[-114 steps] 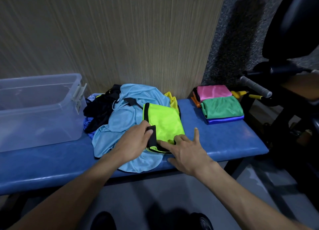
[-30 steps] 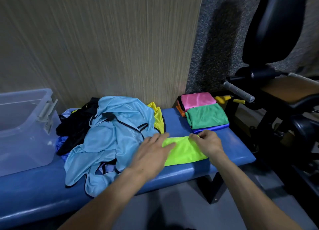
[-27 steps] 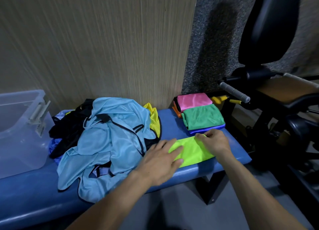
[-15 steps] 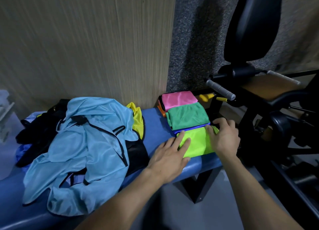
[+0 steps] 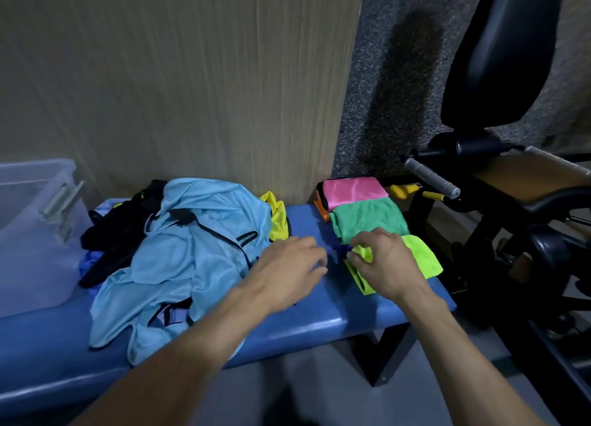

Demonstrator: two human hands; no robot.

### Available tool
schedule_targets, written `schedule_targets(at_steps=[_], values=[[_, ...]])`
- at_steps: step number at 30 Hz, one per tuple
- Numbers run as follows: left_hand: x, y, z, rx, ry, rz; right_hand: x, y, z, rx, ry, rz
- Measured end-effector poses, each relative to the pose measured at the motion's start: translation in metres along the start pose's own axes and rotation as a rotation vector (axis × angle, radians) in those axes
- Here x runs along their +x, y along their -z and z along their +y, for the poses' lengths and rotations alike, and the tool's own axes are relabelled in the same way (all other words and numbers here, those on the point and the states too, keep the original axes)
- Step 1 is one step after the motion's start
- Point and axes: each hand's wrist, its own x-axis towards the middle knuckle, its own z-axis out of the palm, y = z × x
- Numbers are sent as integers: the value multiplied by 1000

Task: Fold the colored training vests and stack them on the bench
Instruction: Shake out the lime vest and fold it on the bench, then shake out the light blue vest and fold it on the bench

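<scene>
Vests first: neon-green vest (image 5: 419, 252), folded into a small flat packet w/ one bunched corner, lies at right end of blue bench (image 5: 319, 323), just in front of the folded stack. Right hand (image 5: 383, 262) has fingers curled, pinching that bunched green corner at packet's left edge. Left hand (image 5: 287, 268) sits just left of it, palm down over the bench pad, fingers loosely bent & close together; can't tell if they touch the pad, tips are motion-blurred. Stack: green folded vest (image 5: 367, 217) on top in front, a sliver of dark blue under it by the right thumb; pink folded vest (image 5: 351, 190) behind, orange edge (image 5: 319, 206) poking out below. Unfolded heap to the left: light-blue vest (image 5: 198, 249) w/ black trim draped over black fabric (image 5: 112, 233), yellow vest (image 5: 278, 214) peeking out behind. Clear plastic bin (image 5: 32, 227) cut off at left edge. Gym machine (image 5: 511, 169) at right, dark, detail hard to make out. Much of green packet hidden under the right hand
</scene>
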Motion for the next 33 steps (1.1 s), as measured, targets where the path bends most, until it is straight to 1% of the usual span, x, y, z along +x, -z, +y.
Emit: schedule_targets(at_steps=[2, 3, 5, 7, 8, 9, 10, 13, 15, 17, 18, 22, 24, 27, 28, 31, 33], values=[[-25, 30, -29, -24, 123, -38, -2, -9, -25, 66, 133, -44], [-38, 42, -42, -18, 193, -85, -4, -14, -38, 103, 191, -75], [-64, 57, -63, 57, 319, -250, -7, -24, -63, 158, 282, -142], [-86, 57, -77, 142, 400, -436, -8, -35, -85, 185, 310, -209], [-95, 52, -82, 161, 411, -490, -9, -40, -96, 205, 304, -253], [-103, 45, -85, 163, 404, -496, -9, -45, -105, 223, 295, -306], [-108, 38, -88, 160, 390, -450, -10, -50, -113, 231, 295, -357], [-119, 27, -98, 105, 381, -216, -11, -62, -129, 237, 333, -454], [-124, 27, -104, -84, 369, -96, -12, -65, -136, 302, 358, -479], [-129, 35, -106, -325, 328, 18, -12, -65, -141, 421, 402, -450], [-130, 41, -106, -408, 310, 67, -12, -64, -145, 488, 423, -420], [-128, 63, -102, -601, 207, 255, -13, -50, -159, 788, 394, -312], [-126, 69, -102, -663, 180, 307, -15, -39, -164, 867, 378, -344], [-126, 79, -100, -765, 214, 410, -21, -27, -168, 966, 315, -414], [-126, 83, -99, -823, 226, 413, -23, -24, -168, 988, 290, -439], [-126, 91, -92, -968, 229, 334, -27, -20, -172, 997, 250, -494], [-125, 94, -86, -1013, 221, 344, -29, -20, -178, 1021, 233, -450]])
